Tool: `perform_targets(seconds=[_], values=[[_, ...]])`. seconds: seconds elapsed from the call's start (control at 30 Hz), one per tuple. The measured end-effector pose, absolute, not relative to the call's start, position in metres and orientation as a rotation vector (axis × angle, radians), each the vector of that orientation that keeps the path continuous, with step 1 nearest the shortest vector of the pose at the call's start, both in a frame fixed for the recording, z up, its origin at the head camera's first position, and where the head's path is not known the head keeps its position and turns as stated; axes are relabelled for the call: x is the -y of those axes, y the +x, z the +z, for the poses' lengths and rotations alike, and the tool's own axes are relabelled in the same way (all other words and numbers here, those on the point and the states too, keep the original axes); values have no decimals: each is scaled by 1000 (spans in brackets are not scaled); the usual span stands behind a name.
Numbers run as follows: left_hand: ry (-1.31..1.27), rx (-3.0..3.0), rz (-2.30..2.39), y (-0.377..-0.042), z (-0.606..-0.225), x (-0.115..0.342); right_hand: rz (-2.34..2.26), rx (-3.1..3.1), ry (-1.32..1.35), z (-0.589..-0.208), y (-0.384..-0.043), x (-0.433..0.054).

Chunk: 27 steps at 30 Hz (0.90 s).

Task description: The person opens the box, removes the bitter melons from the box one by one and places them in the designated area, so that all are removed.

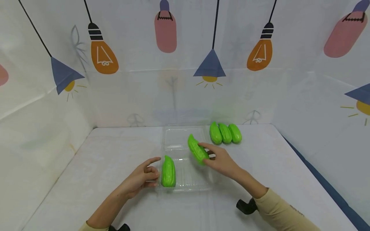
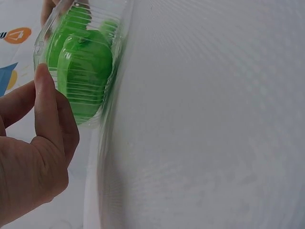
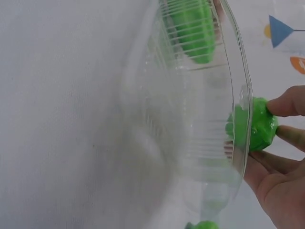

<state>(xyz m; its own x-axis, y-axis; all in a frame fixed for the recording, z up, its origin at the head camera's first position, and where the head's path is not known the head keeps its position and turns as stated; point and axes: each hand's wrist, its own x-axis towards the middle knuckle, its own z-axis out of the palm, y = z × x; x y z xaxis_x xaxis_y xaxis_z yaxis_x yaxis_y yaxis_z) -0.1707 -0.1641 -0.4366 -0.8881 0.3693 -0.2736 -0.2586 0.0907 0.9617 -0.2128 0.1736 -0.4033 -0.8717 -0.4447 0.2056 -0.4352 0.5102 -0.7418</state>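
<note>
- Green held vegetable [image 1: 197, 150] tilts over the clear tray [image 1: 189, 178], clamped by the fingers of the right hand [image 1: 218, 159].
- Left hand [image 1: 140, 179]: fingers apart, at the tray's left edge.
- Loading seems in hand; next calls for lowering it right of the laid vegetable [image 1: 168, 173], then releasing.
- Three spares [image 1: 225, 133] lie far right on the counter [image 1: 115, 146].

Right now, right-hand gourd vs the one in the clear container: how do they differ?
Support: the held gourd is gripped by the right hand over the clear container; the lying gourd rests inside along its left side, ungripped.
Pose: in the head view, the held gourd slants, narrow tip up-left; the lying gourd points nearly straight up the image.
Shared: both are bright green, elongated, with one narrow end.
</note>
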Motion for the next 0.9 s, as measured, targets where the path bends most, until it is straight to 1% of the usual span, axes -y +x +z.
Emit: perform_targets(seconds=[0.37,0.9], values=[[101,-1920,1851,-171,-437,165,-1388,-2755,-766,-400,-218,-187],[93,-1918,1842,-170,-435,165,-1488,-2787,-642,-398,-229,-211]])
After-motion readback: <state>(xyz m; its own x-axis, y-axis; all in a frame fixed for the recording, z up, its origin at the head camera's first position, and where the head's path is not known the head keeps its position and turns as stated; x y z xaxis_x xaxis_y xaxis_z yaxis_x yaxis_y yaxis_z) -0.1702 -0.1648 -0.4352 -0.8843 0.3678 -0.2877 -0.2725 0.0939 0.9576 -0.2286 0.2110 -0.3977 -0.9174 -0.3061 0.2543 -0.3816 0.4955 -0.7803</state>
